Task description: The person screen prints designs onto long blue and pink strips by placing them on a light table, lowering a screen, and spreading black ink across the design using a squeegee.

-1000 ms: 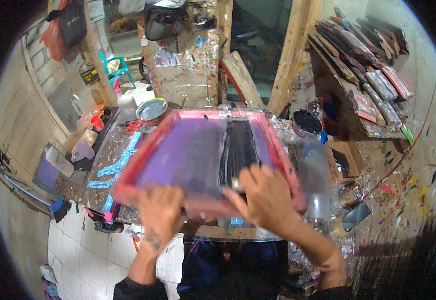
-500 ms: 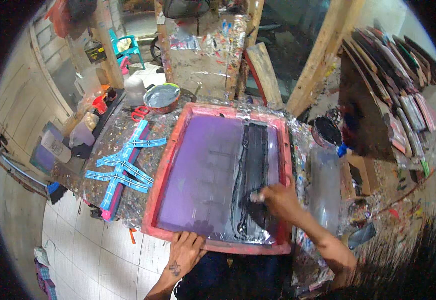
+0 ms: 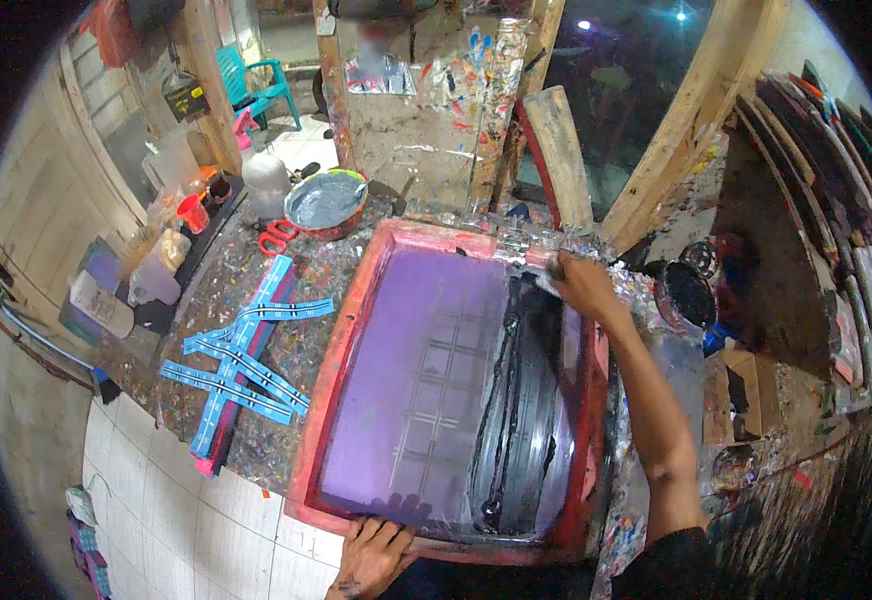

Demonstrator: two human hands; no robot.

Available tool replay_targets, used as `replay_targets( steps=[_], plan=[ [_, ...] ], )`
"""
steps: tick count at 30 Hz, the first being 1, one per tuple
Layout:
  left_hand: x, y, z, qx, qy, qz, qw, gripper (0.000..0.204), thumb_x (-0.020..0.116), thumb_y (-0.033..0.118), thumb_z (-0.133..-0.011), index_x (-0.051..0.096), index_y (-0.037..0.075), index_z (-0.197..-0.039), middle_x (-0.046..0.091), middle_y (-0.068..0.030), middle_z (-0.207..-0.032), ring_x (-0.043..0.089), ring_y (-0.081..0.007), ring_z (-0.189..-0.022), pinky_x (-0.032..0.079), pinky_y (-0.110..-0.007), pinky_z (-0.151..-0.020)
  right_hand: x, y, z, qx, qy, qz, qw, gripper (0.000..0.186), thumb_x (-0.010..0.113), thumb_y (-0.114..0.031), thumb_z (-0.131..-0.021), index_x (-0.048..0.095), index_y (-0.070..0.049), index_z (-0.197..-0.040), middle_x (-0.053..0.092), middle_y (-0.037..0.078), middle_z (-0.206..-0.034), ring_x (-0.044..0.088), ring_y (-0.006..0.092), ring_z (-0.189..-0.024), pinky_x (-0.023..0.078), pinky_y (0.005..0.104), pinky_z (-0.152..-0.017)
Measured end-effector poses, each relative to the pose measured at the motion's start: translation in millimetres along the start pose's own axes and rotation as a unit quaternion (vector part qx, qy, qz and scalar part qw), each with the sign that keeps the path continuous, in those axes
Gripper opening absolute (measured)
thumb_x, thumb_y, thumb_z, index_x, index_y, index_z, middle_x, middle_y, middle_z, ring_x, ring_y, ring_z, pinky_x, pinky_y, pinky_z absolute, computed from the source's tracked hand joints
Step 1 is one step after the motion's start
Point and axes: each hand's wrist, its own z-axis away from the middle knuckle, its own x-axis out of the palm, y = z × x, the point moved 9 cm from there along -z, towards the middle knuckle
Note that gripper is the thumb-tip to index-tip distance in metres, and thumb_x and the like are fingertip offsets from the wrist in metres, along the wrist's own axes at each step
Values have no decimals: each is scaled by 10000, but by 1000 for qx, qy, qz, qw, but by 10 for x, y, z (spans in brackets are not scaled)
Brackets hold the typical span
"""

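Observation:
A screen printing frame (image 3: 348, 320) with red-pink wooden sides and purple mesh (image 3: 386, 350) lies before me on the table. Thick black ink (image 3: 521, 420) runs in a long band down the right part of the mesh, with a raised ridge along it. My left hand (image 3: 376, 550) grips the near rim at its left, fingers curled over the wood. At the far right end of the ink band, my right hand (image 3: 584, 288) is closed, bent down toward the mesh. What it holds is hidden by the fingers and the dark ink.
Left of the frame lie blue printed strips (image 3: 246, 370) across a longer strip. Behind them are red scissors (image 3: 278, 237) and a bowl of grey ink (image 3: 326, 203). A pot of black ink (image 3: 686, 293) stands at right, near a cardboard box (image 3: 746, 395) and leaning stacked boards (image 3: 821, 190).
My right hand has moved from the near part of the ink band to its far end. My left hand stays on the near rim. The whole view has shifted slightly.

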Motion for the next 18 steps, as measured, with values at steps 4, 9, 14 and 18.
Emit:
replay_targets(
  steps=[4, 9, 14, 18],
  plan=[
    [230, -127, 107, 4, -14, 30, 999, 401, 724, 319, -849, 669, 72, -1161, 609, -126, -1154, 547, -363, -1138, 433, -535, -978, -44, -300, 166, -59, 81, -31, 994, 373, 743, -258, -862, 580, -10, -1088, 715, 253, -946, 679, 481, -939, 516, 551, -843],
    [118, -62, 83, -7, -27, 32, 999, 405, 736, 316, -842, 677, 78, -1164, 613, -115, -1143, 552, -351, -1134, 430, -526, -983, 47, -219, -199, 0, -11, 2, 1000, 365, 704, -216, -890, 534, -29, -1153, 694, 254, -1087, 649, 468, -1069, 472, 569, -917],
    [-300, 123, -129, 24, 5, -7, 1000, 401, 830, 300, -776, 716, 137, -1124, 609, -36, -997, 574, -252, -1038, 419, -444, -958, 214, -509, 593, -70, -16, -52, 996, 254, 644, -133, -908, 517, -65, -1118, 671, 181, -1073, 642, 398, -1102, 382, 615, -1027],
    [-348, 132, -95, 5, -13, 18, 1000, 414, 831, 248, -760, 698, 80, -1115, 606, -78, -1003, 578, -285, -1030, 422, -474, -968, 192, -1300, 1932, -104, -23, -28, 994, 205, 624, -99, -910, 521, -71, -1085, 640, 133, -934, 670, 368, -1017, 311, 668, -1084]
  ],
)
